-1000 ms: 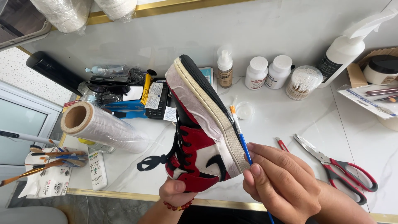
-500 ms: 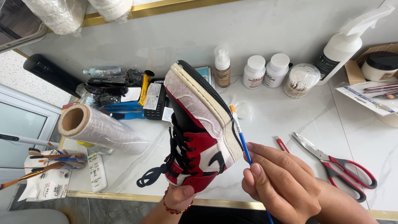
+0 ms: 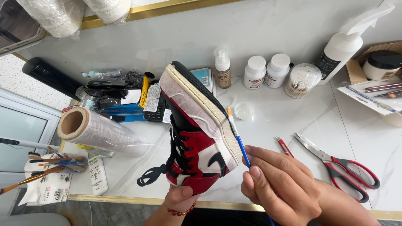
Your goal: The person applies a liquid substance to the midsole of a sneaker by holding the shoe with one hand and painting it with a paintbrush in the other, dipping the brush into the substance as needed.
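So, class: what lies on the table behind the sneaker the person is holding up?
Behind the sneaker a blue-edged box and a dark remote-like object poke out past its sole and upper. The shoe covers the rest of both, so whatever else lies there cannot be seen.

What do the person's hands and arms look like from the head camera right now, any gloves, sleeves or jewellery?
Both hands are bare, with no gloves. The left hand has a bracelet of dark red beads around the wrist. The right hand shows no ring or watch, and its fingernails are short and unpainted. Both forearms are uncovered as far as the frame shows; no sleeves are visible.
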